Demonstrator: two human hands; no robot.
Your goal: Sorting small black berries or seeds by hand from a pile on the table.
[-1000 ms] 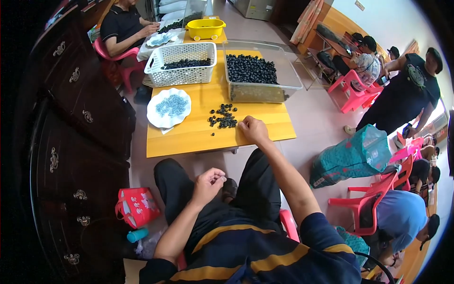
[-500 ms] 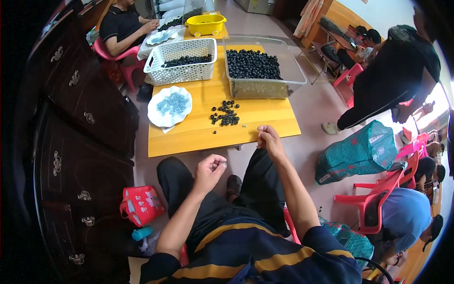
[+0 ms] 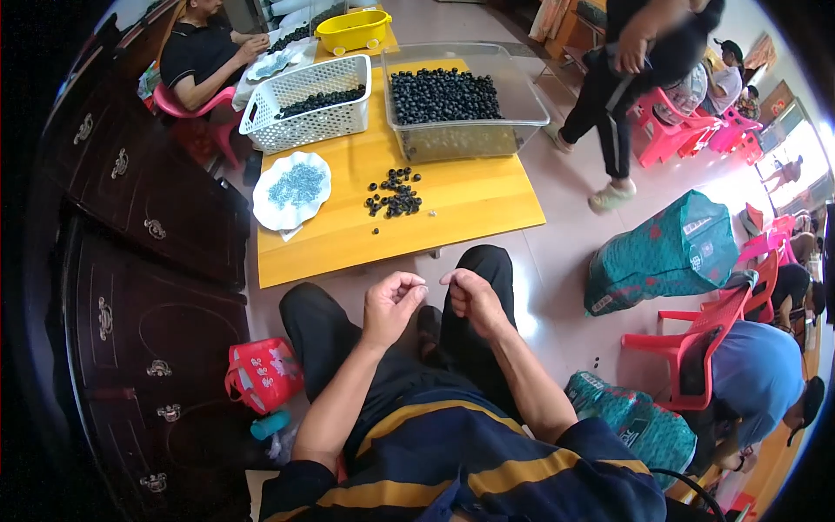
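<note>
Over my lap, just in front of the table's near edge, my two hands face each other with a small gap between their fingertips. My left hand [image 3: 389, 310] is closed in a pinch; whatever it grips is too small to make out. The fingers of my right hand [image 3: 477, 303] are curled with thumb and forefinger together, and I cannot see what is in them. Beyond them, small round black pieces [image 3: 398, 202] lie loose on the yellow table [image 3: 470, 196], with one tiny pale piece [image 3: 432, 212] beside them. A scalloped white plate [image 3: 283, 220] holds thin light-blue bits [image 3: 297, 187].
At the table's far side stand a white basket [image 3: 317, 120] and a clear bin [image 3: 461, 141], both containing black pieces. Behind is a yellow wheeled tub [image 3: 352, 33]. A teal bag [image 3: 661, 252] and red chair [image 3: 687, 348] are right; dark drawers [image 3: 130, 217] line the left. Someone walks at upper right.
My right hand has come from the table's near edge back and left, close to my left hand. My left hand has shifted slightly right. The person walking at right has moved.
</note>
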